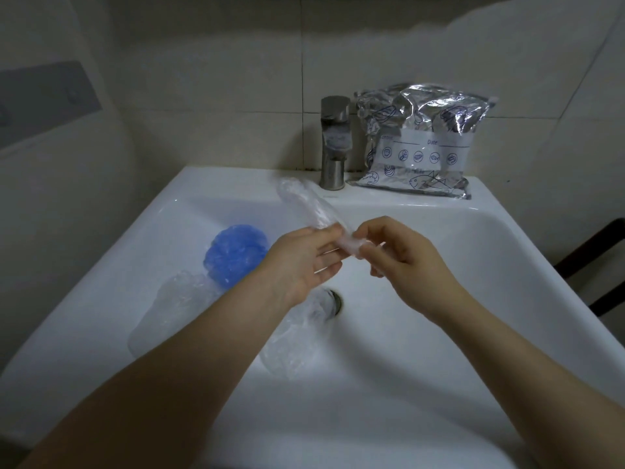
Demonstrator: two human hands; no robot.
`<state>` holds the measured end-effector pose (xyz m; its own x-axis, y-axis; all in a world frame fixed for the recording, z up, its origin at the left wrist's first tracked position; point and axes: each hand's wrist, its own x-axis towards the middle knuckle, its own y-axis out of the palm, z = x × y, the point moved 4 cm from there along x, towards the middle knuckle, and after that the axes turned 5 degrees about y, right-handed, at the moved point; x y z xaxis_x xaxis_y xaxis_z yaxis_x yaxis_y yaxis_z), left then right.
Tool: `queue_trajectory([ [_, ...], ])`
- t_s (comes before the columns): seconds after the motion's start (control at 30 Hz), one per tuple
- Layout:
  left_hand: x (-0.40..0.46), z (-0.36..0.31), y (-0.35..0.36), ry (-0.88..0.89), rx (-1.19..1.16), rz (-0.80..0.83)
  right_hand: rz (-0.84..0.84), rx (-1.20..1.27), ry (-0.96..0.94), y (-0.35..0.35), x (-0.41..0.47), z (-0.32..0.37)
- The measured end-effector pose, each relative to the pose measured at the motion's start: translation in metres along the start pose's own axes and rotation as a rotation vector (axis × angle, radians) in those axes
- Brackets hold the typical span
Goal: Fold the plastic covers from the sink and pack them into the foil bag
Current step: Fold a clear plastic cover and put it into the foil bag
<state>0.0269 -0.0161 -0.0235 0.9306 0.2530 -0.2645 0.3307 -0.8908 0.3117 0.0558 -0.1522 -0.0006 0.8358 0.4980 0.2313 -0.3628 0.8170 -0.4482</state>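
Both hands up over the middle of the white sink (439,231), working one clear plastic cover (313,206). Left hand (304,262) pinches its near end between thumb and fingertips; right hand (402,255) has fingers curled round the same end, just beside the left. The cover is bunched into a long strip that runs up and to the far left from the hands, its free end near the base of the tap (334,143).

Still in the basin: a blue cover (233,252), crumpled, at the left, just far of the left wrist. A second clear cover (176,309) lies near-left of it, against the basin's left slope. A third clear cover (294,340) lies near the drain (333,301), partly under the left forearm, and seems to overlap the drain edge, hard to tell through the film.

Foil bag (419,140) stands on the sink's far ledge, right of the tap, leaning on the tiled wall (220,79). Printed label faces the camera. Can't tell whether its top is open.
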Motion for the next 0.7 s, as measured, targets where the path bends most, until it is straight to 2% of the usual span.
queue_trajectory([
  [0.13,-0.002,-0.001,0.001,-0.004,-0.008,-0.009,-0.025,-0.163,-0.066,-0.001,0.0,0.003],
  [0.3,-0.002,0.002,0.004,-0.059,-0.013,0.016,0.003,-0.271,-0.044,0.0,0.001,-0.005],
  [0.4,-0.002,0.004,0.005,-0.023,0.03,0.041,0.001,-0.279,-0.019,0.001,0.002,-0.007],
  [0.57,0.004,-0.001,-0.004,0.023,0.01,-0.016,0.31,-0.329,-0.212,0.003,-0.002,-0.004],
  [0.63,0.005,-0.006,-0.007,0.019,-0.031,-0.029,0.286,-0.399,-0.293,-0.002,-0.002,-0.002],
  [0.7,0.004,-0.008,-0.008,0.009,-0.05,-0.023,0.151,-0.5,-0.416,-0.004,-0.001,0.001],
])
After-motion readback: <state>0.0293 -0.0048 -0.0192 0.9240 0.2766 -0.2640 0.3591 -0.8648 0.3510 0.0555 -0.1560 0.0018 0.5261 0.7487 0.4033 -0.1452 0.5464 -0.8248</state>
